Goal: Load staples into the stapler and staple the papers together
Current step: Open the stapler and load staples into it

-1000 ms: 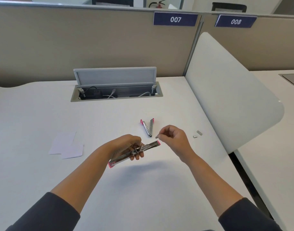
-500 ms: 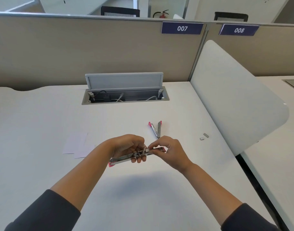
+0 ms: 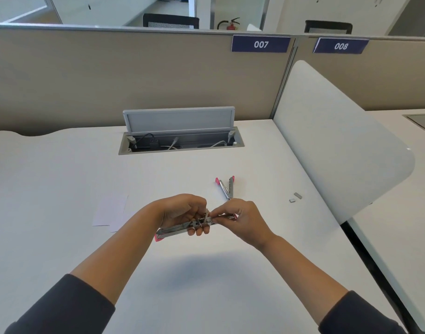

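Observation:
A metal stapler with pink ends is held flat and opened out above the desk. My left hand grips its middle from above. My right hand pinches at the stapler's right half, fingertips on the staple channel; any staples under the fingers are hidden. A second stapler, opened in a V, lies on the desk just beyond my right hand. Two small staple strips lie to the right. White papers lie flat at the left.
An open cable tray with a raised lid sits at the back of the white desk. A white curved divider panel stands along the right edge. A beige partition wall closes the back.
My right hand, which held a small staple piece apart from the stapler a second ago, has moved left onto the stapler's right half. My left hand keeps its grip.

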